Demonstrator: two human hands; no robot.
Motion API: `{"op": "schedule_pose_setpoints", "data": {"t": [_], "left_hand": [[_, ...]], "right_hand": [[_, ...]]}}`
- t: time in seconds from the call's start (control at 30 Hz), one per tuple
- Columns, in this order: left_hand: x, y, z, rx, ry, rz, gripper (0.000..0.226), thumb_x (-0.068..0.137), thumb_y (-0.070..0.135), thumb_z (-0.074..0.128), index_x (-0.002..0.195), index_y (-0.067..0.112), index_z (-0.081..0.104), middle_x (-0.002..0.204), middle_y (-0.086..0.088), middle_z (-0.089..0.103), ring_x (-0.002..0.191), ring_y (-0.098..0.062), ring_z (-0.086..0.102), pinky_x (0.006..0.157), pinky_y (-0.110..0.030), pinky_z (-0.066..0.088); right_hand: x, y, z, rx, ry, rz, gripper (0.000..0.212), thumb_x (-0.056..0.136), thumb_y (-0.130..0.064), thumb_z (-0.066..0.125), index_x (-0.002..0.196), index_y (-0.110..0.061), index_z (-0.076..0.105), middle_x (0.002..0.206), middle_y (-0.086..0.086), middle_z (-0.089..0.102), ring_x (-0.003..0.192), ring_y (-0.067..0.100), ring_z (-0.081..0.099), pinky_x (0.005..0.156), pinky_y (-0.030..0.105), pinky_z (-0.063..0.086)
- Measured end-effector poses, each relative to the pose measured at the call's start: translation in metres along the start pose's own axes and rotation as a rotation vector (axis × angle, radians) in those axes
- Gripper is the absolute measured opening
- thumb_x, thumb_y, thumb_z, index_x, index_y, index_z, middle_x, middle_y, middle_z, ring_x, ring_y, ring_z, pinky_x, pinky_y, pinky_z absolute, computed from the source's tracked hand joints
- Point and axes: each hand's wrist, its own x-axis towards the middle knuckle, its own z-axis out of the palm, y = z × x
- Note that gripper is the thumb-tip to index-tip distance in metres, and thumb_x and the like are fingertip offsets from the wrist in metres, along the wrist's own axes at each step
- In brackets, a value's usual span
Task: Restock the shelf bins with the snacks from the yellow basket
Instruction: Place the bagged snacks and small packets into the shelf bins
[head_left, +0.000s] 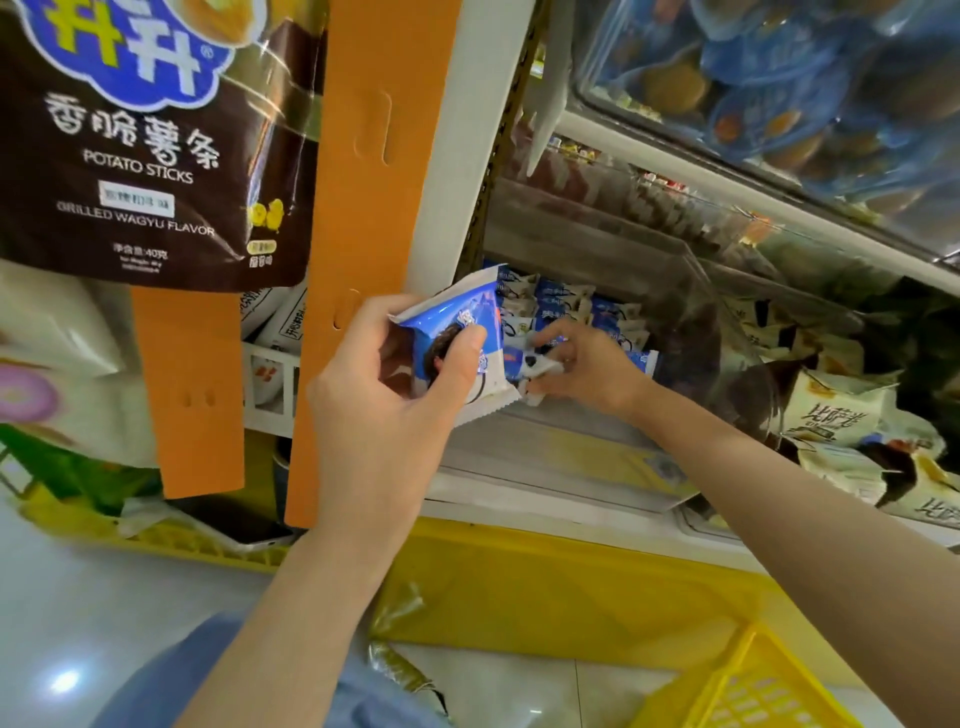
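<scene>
Shop aisle stuff everywhere: a white shelf edge (519, 488) runs across the middle of the frame, with a brown potato-stick bag (150, 140) hanging upper left beside a flat orange cardboard strip (363, 218).

The left hand (384, 410) is at centre frame, fingers curled around a small stack of glossy blue-and-white cookie snack packets (457, 343), thumb pressed flat over the front one. The right hand (587, 369) is just right of it, reaching into the clear plastic shelf bin (696, 322) and pinching closed on one more blue-and-white packet (540, 366), setting it against the row of matching blue packets (571, 312) already standing on end in there. A corner of the yellow plastic mesh basket (753, 680) shows at the lower right.

Handling-wise, my guess is these are really light, puffy little pillow packs with slick film, so they'd slide off each other easily in a stack. The cookie inside is probably brittle, so don't squeeze the middle. I'd grab by the crimped end seals or lightly across the flat faces, one at a time.
</scene>
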Motion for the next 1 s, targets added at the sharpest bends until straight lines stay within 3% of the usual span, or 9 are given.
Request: {"op": "schedule_pose_setpoints", "data": {"t": [0.07, 0.13, 0.2, 0.37, 0.57, 0.7, 0.83, 0.9, 1.0], "left_hand": [[0.001, 0.001, 0.0, -0.018, 0.014, 0.021, 0.016, 0.082, 0.028, 0.064, 0.091, 0.036, 0.052, 0.082, 0.021, 0.061, 0.081, 0.002, 0.063, 0.059, -0.008, 0.047], [0.002, 0.0, 0.0, -0.028, 0.014, 0.021, 0.017, 0.083, 0.027, 0.063, 0.092, 0.036, 0.052, 0.083, 0.022, 0.062, 0.083, 0.003, 0.063, 0.059, -0.007, 0.046], [0.002, -0.001, 0.001, -0.038, 0.009, 0.017, 0.016, 0.083, 0.027, 0.063, 0.092, 0.036, 0.052, 0.082, 0.027, 0.061, 0.085, 0.004, 0.063, 0.059, -0.006, 0.046], [0.002, -0.001, 0.002, -0.039, 0.005, 0.03, 0.017, 0.084, 0.026, 0.062, 0.093, 0.035, 0.051, 0.083, 0.025, 0.06, 0.087, 0.006, 0.062, 0.059, -0.005, 0.045], [0.0, -0.001, 0.005, -0.065, -0.037, -0.011, 0.015, 0.083, 0.03, 0.063, 0.092, 0.035, 0.052, 0.083, 0.028, 0.061, 0.085, 0.003, 0.064, 0.059, -0.008, 0.048], [-0.005, -0.002, 0.011, -0.113, -0.097, -0.091, 0.015, 0.08, 0.035, 0.059, 0.094, 0.037, 0.052, 0.087, 0.028, 0.062, 0.086, 0.001, 0.064, 0.063, -0.012, 0.05], [-0.009, -0.003, 0.019, -0.174, -0.144, -0.212, 0.019, 0.077, 0.04, 0.055, 0.095, 0.039, 0.05, 0.089, 0.023, 0.063, 0.088, 0.003, 0.063, 0.064, -0.01, 0.049], [-0.013, -0.002, 0.025, -0.209, -0.215, -0.27, 0.022, 0.077, 0.041, 0.052, 0.099, 0.038, 0.049, 0.093, 0.014, 0.061, 0.085, 0.007, 0.061, 0.061, -0.007, 0.046], [-0.022, -0.001, 0.036, -0.26, -0.383, -0.38, 0.02, 0.086, 0.037, 0.046, 0.105, 0.035, 0.049, 0.102, 0.011, 0.059, 0.085, 0.012, 0.058, 0.064, -0.004, 0.044]], "right_hand": [[0.004, 0.0, 0.004, -0.017, -0.083, -0.019, 0.034, 0.074, -0.008, 0.077, 0.095, -0.023, 0.055, 0.102, -0.004, 0.06, 0.089, 0.01, 0.059, 0.075, 0.02, 0.05], [0.008, -0.003, 0.007, 0.017, -0.139, -0.028, 0.031, 0.074, -0.01, 0.077, 0.091, -0.026, 0.056, 0.105, -0.006, 0.058, 0.098, 0.01, 0.056, 0.075, 0.02, 0.05], [0.012, -0.007, 0.009, -0.017, -0.155, -0.046, 0.028, 0.073, -0.016, 0.078, 0.088, -0.027, 0.057, 0.099, -0.004, 0.061, 0.092, 0.01, 0.057, 0.066, 0.014, 0.048], [0.02, -0.01, 0.011, -0.191, -0.012, -0.115, 0.026, 0.074, -0.025, 0.077, 0.09, -0.027, 0.055, 0.093, -0.007, 0.058, 0.088, 0.008, 0.053, 0.064, 0.01, 0.037], [0.021, -0.014, 0.011, -0.336, -0.016, -0.128, 0.029, 0.075, -0.037, 0.074, 0.094, -0.031, 0.053, 0.099, -0.01, 0.058, 0.098, 0.013, 0.057, 0.076, 0.031, 0.049], [0.003, -0.02, -0.001, -0.241, 0.059, -0.103, 0.042, 0.079, -0.033, 0.072, 0.115, -0.018, 0.056, 0.111, -0.004, 0.058, 0.102, 0.013, 0.056, 0.086, 0.026, 0.047], [-0.049, -0.037, -0.013, 0.096, 0.294, -0.148, 0.008, 0.094, -0.02, 0.052, 0.098, -0.022, 0.059, 0.085, -0.019, 0.061, 0.085, 0.006, 0.061, 0.07, 0.006, 0.044], [-0.08, -0.044, -0.017, 0.315, 0.242, -0.141, 0.012, 0.095, -0.027, 0.047, 0.097, -0.029, 0.059, 0.084, -0.017, 0.066, 0.085, 0.001, 0.064, 0.071, 0.009, 0.048], [-0.12, -0.053, -0.018, 0.435, 0.093, -0.148, 0.027, 0.085, -0.042, 0.052, 0.112, -0.036, 0.053, 0.101, -0.017, 0.067, 0.097, 0.0, 0.062, 0.083, 0.017, 0.05]]}}
